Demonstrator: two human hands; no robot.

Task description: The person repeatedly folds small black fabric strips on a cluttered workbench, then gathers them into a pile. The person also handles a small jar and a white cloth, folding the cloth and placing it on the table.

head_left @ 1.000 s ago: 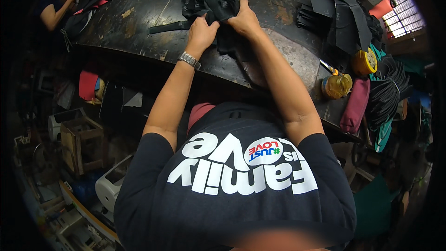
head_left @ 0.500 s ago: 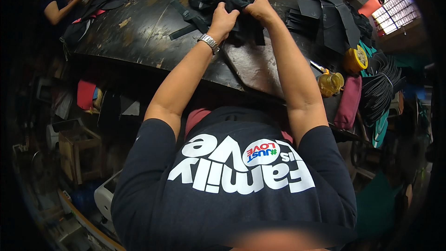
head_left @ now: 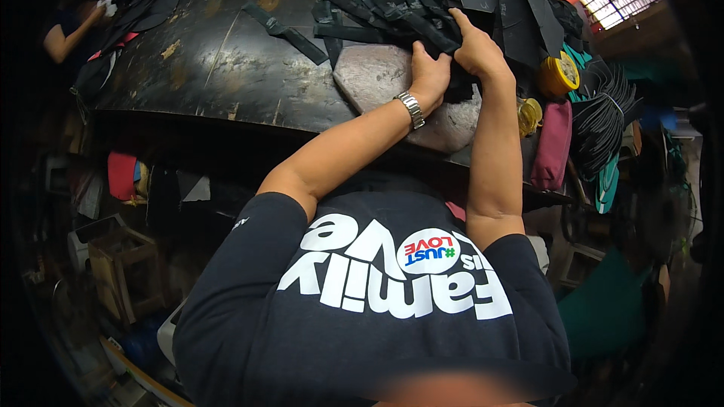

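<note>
A loose pile of black fabric strips lies tangled toward the far middle of the dark table. At the pile's near right end, my left hand, with a metal-band watch on its wrist, closes on the strips. Just right of it my right hand wraps the edge of the same pile, thumb on the near side and the other fingers partly hidden. Beneath and in front of my hands is a pale stone slab. One separate black strip rests on the table left of the pile.
Stacked black sheet pieces stand right of the pile. Nearer are a yellow tub, a yellowish jar, a maroon pouch and a bundle of black cords. Another person's arm shows at far left.
Both hands have come nearer and to the right with the end of the pile. The strips are more spread out, more of the slab shows, and the view has shifted.
</note>
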